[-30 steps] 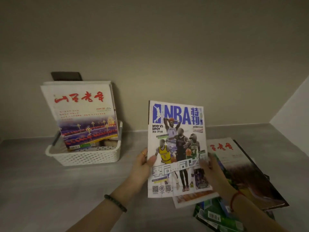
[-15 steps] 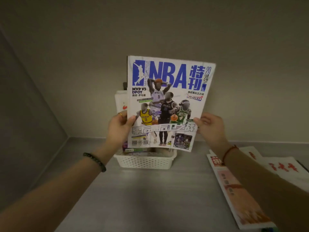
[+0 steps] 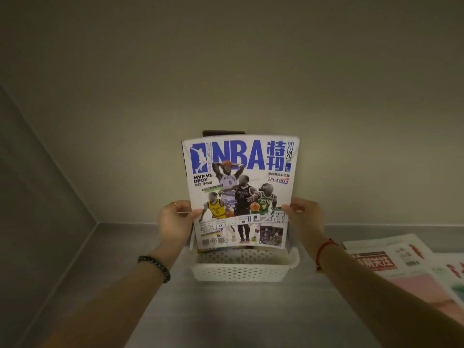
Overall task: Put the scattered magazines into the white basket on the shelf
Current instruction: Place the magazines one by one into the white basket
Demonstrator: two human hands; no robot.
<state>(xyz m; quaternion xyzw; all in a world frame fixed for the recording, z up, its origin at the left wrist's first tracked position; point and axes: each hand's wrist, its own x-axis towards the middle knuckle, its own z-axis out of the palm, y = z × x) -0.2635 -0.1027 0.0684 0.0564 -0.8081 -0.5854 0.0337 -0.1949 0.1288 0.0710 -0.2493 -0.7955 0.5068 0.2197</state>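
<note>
At frame centre, the left hand (image 3: 174, 223) and right hand (image 3: 305, 217) pinch the upright NBA magazine (image 3: 239, 192) by its side edges — fingers closed on it — likely steadying its bottom edge into the white basket (image 3: 244, 271).

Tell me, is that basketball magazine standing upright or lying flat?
Upright: the NBA magazine stands cover-forward over the white basket, both hands gripping its side edges.

The basketball magazine (image 3: 239, 194) cover has a big blue "NBA" up top with 特刊 next to it, "2024" running down the right edge and "NBA SPECIAL ISSUE" sideways by the logo. Left side says "MVP VS DPOY", right side has a "PLAYOFFS" logo. Jerseys read "INDIANA 0", "BOSTON" and a 5. The paper (image 3: 374, 262) lying to the right has a red box ending in 关注; smaller print is too blurry.
</note>
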